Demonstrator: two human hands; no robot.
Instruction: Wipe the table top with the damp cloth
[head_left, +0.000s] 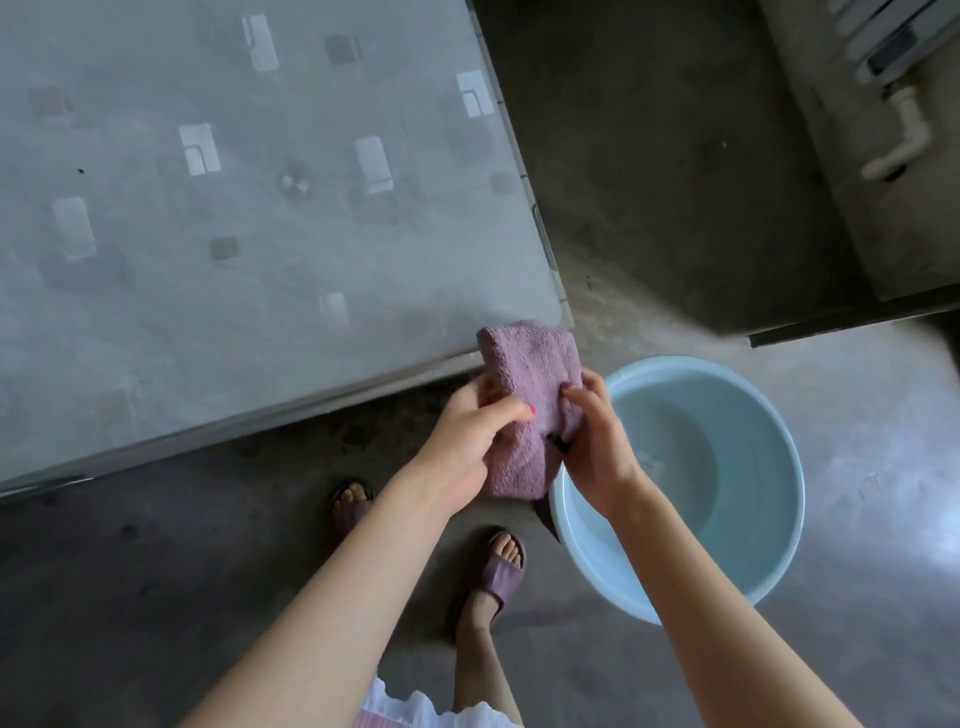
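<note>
You've got the cloth (530, 400) up in both hands, folded into a thick purple pad, hanging in the air just off the near right corner of the table top (234, 208). Your left hand (467, 447) clamps its left side, thumb pressed across the front, fingers tucked behind. Your right hand (597, 441) pinches the right edge, fingertips digging into the terry, with a small dark tag poking out beside your palm. The top of the cloth overlaps the table's corner from this angle, though I can't tell whether it touches the surface. The table top itself is grey frosted glass with pale rectangular patterns. Just right of your hands, down on the concrete floor (156, 597), sits a pale blue basin (769, 571) with a little water in the bottom; your right wrist crosses over its near rim. Below, your feet in purple slippers (498, 571) stand on the floor between table and basin.
</note>
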